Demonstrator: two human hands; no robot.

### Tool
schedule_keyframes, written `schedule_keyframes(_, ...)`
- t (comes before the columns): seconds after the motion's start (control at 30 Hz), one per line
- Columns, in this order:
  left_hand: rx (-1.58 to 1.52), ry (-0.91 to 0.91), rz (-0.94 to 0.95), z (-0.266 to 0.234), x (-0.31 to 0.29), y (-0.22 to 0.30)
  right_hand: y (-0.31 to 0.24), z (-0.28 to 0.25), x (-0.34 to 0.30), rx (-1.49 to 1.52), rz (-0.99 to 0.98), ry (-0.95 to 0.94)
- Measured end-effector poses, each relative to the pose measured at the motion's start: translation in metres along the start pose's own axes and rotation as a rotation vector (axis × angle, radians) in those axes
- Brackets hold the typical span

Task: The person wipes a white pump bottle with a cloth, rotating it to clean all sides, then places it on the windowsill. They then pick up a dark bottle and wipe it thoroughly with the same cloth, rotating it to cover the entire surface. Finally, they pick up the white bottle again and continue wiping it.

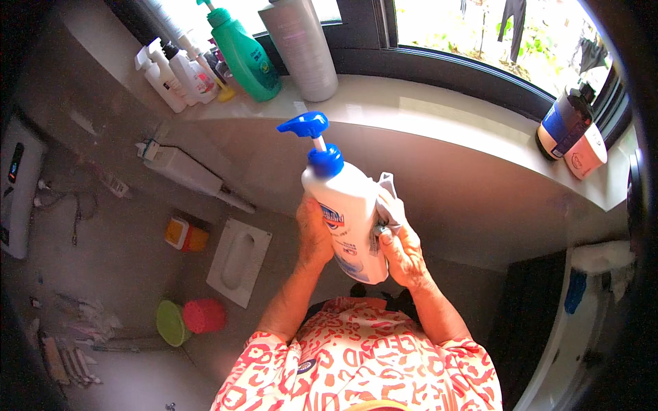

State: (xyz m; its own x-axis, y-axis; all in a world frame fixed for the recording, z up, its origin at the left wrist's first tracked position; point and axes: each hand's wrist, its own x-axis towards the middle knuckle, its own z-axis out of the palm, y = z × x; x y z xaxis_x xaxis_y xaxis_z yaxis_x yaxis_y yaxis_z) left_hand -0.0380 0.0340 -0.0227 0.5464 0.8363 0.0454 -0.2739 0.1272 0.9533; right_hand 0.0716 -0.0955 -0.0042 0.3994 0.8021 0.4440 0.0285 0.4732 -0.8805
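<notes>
A white pump bottle (353, 226) with a blue pump head (306, 125) is held up before me, tilted a little to the left. My left hand (314, 229) grips its left side, most of the fingers hidden behind the bottle. On its other side my right hand (403, 252) presses a crumpled grey cloth (388, 202) against the bottle, the thumb toward me. Beyond the bottle runs the window sill (404, 113).
On the sill stand a green pump bottle (243, 58), a tall grey container (301, 51), several small white bottles (168, 79), and at right a dark bottle (565, 123) beside a pink tub (586, 154). Below are a squat toilet (240, 260), a green bucket (171, 322) and a red bucket (205, 315).
</notes>
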Motion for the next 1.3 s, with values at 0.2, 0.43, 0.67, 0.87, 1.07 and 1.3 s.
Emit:
schedule_keyframes(0.2, 0.104, -0.102, 0.065, 0.015, -0.017, 0.008, -0.035, -0.003, 0.028, 0.299, 0.190, 0.003)
schedule_keyframes(0.43, 0.063, -0.134, 0.171, 0.017, -0.009, 0.001, -0.041, -0.002, 0.042, -0.033, -0.081, 0.038)
schedule_keyframes(0.67, 0.110, -0.051, 0.345, 0.025, -0.010, 0.004, -0.036, -0.003, 0.047, -0.807, -0.657, 0.158)
schedule_keyframes(0.87, 0.243, 0.001, 0.398, 0.026, -0.010, 0.004, -0.035, -0.009, 0.042, -0.710, -0.629, 0.131)
schedule_keyframes(1.07, 0.097, -0.017, 0.279, 0.029, -0.011, 0.000, -0.022, -0.010, 0.044, 0.088, -0.170, 0.139)
schedule_keyframes(1.3, 0.360, -0.157, 0.276, 0.033, -0.015, 0.017, -0.031, -0.012, 0.055, 0.266, 0.099, -0.007)
